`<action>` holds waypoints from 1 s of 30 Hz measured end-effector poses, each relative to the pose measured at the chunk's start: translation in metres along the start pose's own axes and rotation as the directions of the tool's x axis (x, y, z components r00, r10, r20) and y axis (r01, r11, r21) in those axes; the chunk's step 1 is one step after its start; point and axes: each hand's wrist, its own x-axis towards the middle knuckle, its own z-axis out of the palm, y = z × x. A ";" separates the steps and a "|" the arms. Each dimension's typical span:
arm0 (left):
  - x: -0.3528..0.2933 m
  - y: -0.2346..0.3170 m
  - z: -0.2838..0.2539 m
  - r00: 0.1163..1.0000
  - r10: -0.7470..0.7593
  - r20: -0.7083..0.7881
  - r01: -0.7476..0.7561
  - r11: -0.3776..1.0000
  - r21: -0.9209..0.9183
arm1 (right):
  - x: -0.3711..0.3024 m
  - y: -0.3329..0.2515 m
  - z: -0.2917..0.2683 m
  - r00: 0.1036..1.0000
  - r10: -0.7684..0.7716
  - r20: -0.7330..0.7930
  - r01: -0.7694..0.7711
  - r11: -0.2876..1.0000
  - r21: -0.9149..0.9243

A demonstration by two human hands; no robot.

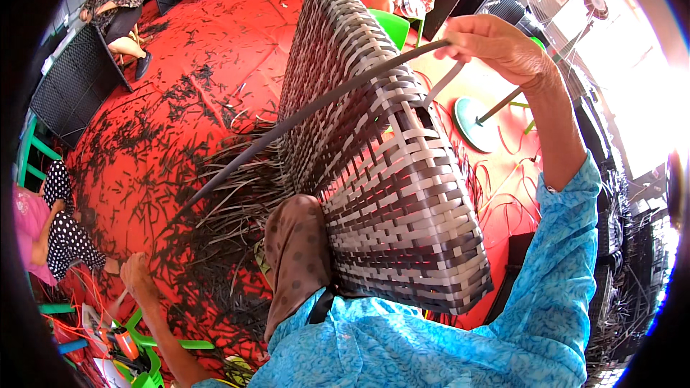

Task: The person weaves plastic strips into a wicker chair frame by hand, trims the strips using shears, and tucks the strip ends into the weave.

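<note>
A large woven wicker piece (pixel 392 194), plaited from brown and grey flat strips, leans upright in front of my body beside my knee. High at the right, my right hand (pixel 496 47) pinches a long dark weaving strip (pixel 309 109) between thumb and fingers. From that pinch a lighter length drops to the near edge of the wicker piece, while the dark length slants across its face to the lower left. My left hand (pixel 140 279), low at the left, is closed in a fist in line with the strip; a pale end shows beneath it.
Loose strips (pixel 237 179) and dark scraps litter the red floor (pixel 237 21). Three other people sit around, one near at left in polka-dot trousers (pixel 59 197). A green stool (pixel 147 345) with tools stands lower left; a fan (pixel 595 3) stands at right. Black woven panels (pixel 79 86) line the sides.
</note>
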 end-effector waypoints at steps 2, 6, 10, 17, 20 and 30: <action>0.003 -0.010 0.000 1.000 0.011 -0.017 -0.011 1.000 -0.027 | -0.013 0.019 -0.010 0.999 -0.015 -0.031 0.019 0.992 0.121; 0.015 -0.012 -0.010 0.998 0.057 -0.039 -0.058 0.998 -0.036 | -0.033 0.069 -0.018 0.980 0.114 -0.165 -0.034 0.905 0.425; 0.053 0.018 -0.055 0.841 -0.280 0.463 0.531 0.591 -0.608 | -0.036 0.087 -0.014 0.938 0.222 -0.265 -0.054 0.852 0.521; 0.143 0.169 -0.150 0.936 0.014 0.353 0.326 0.347 -0.879 | -0.019 -0.001 0.001 0.616 -0.418 -0.668 0.060 0.870 -0.489; 0.175 0.234 -0.177 0.919 0.314 0.240 0.004 0.601 -0.800 | 0.019 -0.060 0.082 0.465 -0.752 -0.467 0.418 0.652 -0.633; 0.228 0.290 -0.165 0.851 0.516 -0.095 -0.311 0.349 -0.884 | -0.022 -0.085 0.059 0.810 -0.539 0.232 0.496 0.417 -0.762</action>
